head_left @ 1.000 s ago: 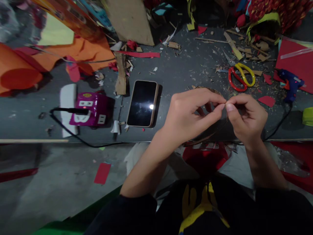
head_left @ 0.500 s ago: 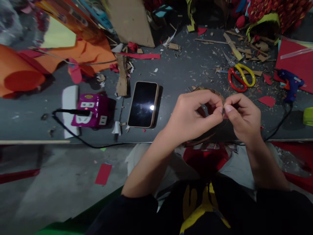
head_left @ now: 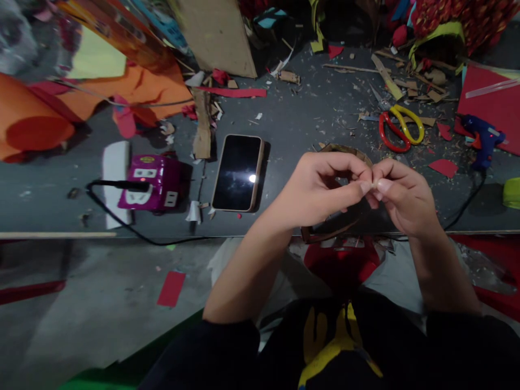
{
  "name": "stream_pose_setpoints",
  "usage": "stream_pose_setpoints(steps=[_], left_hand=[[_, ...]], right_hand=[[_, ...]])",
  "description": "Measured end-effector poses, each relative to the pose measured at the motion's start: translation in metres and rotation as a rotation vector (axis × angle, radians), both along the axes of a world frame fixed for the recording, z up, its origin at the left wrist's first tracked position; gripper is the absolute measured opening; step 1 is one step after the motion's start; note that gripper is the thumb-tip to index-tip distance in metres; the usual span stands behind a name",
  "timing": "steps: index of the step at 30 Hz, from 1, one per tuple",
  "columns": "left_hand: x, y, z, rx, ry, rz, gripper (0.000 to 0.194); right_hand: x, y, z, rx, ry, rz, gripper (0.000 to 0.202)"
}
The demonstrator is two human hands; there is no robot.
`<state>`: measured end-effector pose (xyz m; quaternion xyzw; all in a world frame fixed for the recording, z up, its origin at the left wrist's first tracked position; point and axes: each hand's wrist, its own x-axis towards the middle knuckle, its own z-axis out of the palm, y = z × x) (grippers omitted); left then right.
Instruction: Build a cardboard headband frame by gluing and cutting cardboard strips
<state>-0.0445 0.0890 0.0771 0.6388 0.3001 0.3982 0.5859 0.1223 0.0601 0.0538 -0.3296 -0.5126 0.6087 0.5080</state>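
My left hand (head_left: 325, 187) and my right hand (head_left: 400, 192) meet fingertip to fingertip above the table's front edge. Each is closed in a pinch, thumb against fingers. A tiny pale bit shows between the fingertips, too small to name. Beneath my hands lies a curved brown cardboard piece (head_left: 339, 147), largely covered by my left hand. Scissors with red and yellow handles (head_left: 400, 128) rest beyond my right hand. The blue glue gun (head_left: 484, 140) lies farther right.
A phone (head_left: 238, 173) lies left of my hands. Farther left stands a purple socket block (head_left: 160, 184) with a black plug and cord. Orange sheets (head_left: 158, 95), a cardboard panel (head_left: 219, 38), red paper (head_left: 487, 108) and scraps cover the dark table (head_left: 292, 119).
My left thumb and fingers have shifted slightly, narrowing the gap in that hand. A pale bit now shows between the fingertips. The objects on the table have not moved.
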Motion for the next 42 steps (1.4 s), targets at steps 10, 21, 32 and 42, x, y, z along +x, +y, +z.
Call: stream_pose_setpoints(steps=[10,21,32,42], left_hand=[[0.004,0.001,-0.006,0.127,-0.002,0.096,0.017],[0.01,-0.008,-0.007,0.659,0.131,0.434,0.018],[0.01,-0.009,-0.005,0.778,0.233,0.451,0.012],[0.011,-0.01,-0.006,0.731,0.205,0.435,0.01]], right_hand=[[0.001,-0.001,-0.001,0.143,-0.141,-0.19,0.016],[-0.004,-0.005,0.003,0.363,-0.403,-0.414,0.012],[-0.005,-0.009,0.003,0.43,-0.438,-0.473,0.009],[-0.004,-0.008,0.004,0.476,-0.52,-0.496,0.012]])
